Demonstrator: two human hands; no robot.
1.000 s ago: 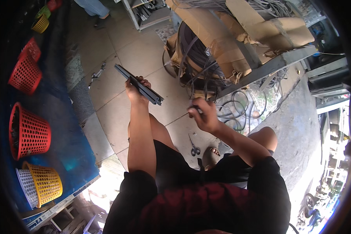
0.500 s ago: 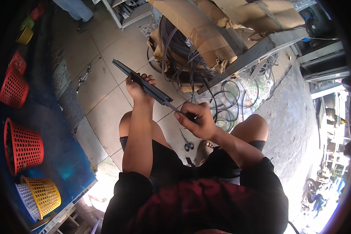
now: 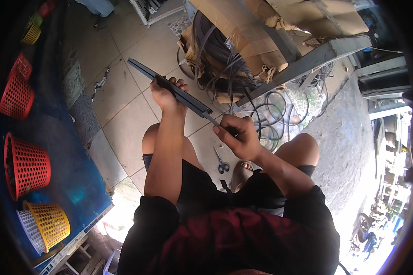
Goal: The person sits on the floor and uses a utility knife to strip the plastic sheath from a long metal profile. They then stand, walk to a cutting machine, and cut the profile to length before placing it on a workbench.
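My left hand (image 3: 169, 94) is wrapped round the middle of a long dark grey bar (image 3: 193, 104). The bar slants from the upper left down toward my right hand (image 3: 238, 135). At the bar's near end a thin flat grey strip (image 3: 210, 119) sticks out, and my right thumb and curled fingers pinch it. What lies inside the right fist is hidden. Below the hands, between my feet, dark-handled scissors (image 3: 223, 167) lie on the tiles.
A grey metal frame (image 3: 307, 68) with torn cardboard (image 3: 257, 43) and coiled dark strips (image 3: 206, 39) stands ahead. Loose strip loops (image 3: 273, 107) spread over the floor beside it. At left, red baskets (image 3: 30, 167) and a yellow basket (image 3: 50, 224) sit on a blue surface (image 3: 85, 183).
Both hands and the bar have shifted slightly upward, the right hand also a little to the right. The grips look the same. The whole view has moved slightly.
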